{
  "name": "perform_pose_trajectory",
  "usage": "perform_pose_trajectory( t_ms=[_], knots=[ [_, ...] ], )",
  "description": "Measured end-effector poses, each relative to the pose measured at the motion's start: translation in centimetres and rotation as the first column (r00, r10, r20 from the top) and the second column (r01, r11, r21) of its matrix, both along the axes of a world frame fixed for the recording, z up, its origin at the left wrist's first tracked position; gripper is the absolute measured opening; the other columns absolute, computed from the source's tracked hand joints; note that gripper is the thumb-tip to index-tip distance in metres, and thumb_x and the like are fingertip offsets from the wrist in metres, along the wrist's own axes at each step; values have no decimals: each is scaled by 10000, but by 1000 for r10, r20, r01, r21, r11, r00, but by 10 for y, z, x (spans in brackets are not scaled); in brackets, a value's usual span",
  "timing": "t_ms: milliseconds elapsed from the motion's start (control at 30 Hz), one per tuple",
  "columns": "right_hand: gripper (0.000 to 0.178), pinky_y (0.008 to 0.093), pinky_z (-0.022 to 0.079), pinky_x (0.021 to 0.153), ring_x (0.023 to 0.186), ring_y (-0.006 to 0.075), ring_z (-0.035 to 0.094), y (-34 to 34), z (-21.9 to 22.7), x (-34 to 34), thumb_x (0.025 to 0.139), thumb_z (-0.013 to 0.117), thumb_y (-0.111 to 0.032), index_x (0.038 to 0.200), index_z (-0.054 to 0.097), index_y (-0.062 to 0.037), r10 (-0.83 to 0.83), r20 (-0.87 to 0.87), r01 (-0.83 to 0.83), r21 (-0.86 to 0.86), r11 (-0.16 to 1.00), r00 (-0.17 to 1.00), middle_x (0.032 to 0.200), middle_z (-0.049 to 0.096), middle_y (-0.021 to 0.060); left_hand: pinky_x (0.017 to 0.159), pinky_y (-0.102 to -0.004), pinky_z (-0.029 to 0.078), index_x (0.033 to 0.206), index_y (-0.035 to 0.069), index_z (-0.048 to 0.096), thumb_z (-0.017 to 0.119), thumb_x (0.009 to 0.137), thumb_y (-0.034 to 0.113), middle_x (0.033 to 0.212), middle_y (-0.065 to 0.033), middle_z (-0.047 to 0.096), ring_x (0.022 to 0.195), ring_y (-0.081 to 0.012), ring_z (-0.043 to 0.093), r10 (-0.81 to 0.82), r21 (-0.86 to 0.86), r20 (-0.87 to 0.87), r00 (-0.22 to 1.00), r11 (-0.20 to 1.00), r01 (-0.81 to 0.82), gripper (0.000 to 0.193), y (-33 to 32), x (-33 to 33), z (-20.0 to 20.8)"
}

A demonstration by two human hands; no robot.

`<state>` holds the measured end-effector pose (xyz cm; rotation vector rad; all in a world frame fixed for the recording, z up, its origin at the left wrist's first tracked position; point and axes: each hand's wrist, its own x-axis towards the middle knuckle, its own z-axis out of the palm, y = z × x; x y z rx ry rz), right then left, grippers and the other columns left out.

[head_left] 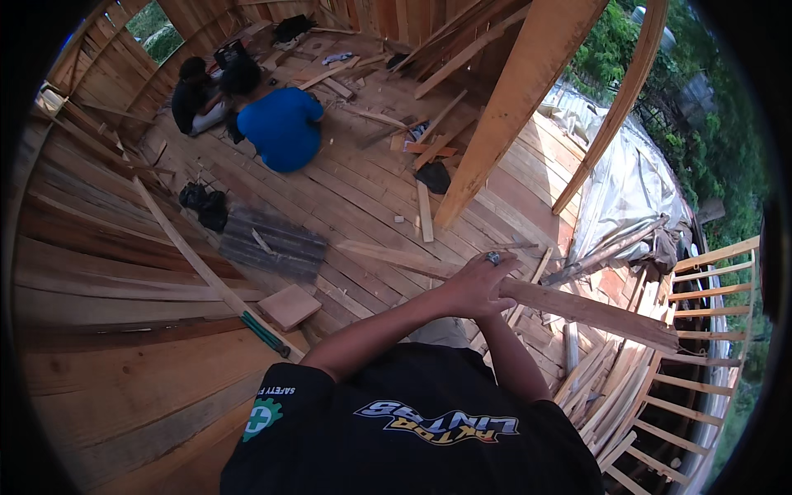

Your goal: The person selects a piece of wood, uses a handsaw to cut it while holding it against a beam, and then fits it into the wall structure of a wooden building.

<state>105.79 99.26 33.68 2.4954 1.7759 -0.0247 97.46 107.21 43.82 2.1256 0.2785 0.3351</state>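
Fingers (505, 262) of the left hand (470, 287) are wrapped over a long wooden plank (590, 311) near its middle, with a ring (492, 258) showing on one of them. Pretty sure that's a proper hold on the plank. Right hand (488, 313) is at the near side of the plank, mostly tucked behind the left, so I can't tell how its fingers stand. Plank itself sits crosswise in front of the person's black shirt (346, 421), sticking out both sides of the hands.

Just beyond the plank's left end there's a dark corrugated sheet (272, 246) on the board floor (371, 202), with a brownish block (289, 307) nearer than that end. Loose wood strips (606, 388) are piled on the near side of the plank's right half. Beyond the plank a thick beam (520, 115) slants up, and way past its left end two people (279, 128) are down low, one in a blue shirt.
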Motion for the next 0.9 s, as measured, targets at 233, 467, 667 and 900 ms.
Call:
perform_pose_trajectory(
  t_ms=[233,467,667,900],
  knots=[
    [298,579,380,886,954,378,552,113,-31,5,813,577,-247,1021,525,-40,154,33,-150,-99,984,987,1002,536,216,1076,-483,293,1419,13,290,723,764,389,1385,-259,398,1271,-430,389,-67,127,-45,997,989,72,870,84,70,-19],
    [256,468,408,789,889,306,510,161,-30,-4,849,525,-243,982,463,-33,184,-126,-182,26,983,975,969,483,161,899,-458,435,1333,-14,398,750,729,310,1167,-235,528,1048,-385,538,-249,0,-324,913,965,264,771,154,72,-41],
    [329,523,396,898,1021,362,515,208,-40,-19,868,532,-270,1079,500,-20,184,-410,-180,48,982,893,1114,497,210,881,-435,448,1333,24,406,742,749,248,1110,-205,536,1024,-365,549,-329,-1,-296,897,939,344,710,208,65,-42],
    [326,482,410,911,1055,336,534,270,-48,-48,874,555,-246,1104,515,-19,289,-530,-177,252,951,797,1141,533,198,917,-426,432,1322,43,399,734,762,183,1145,-193,523,1073,-364,525,-382,25,-143,913,921,389,667,294,23,-39]
  ],
)
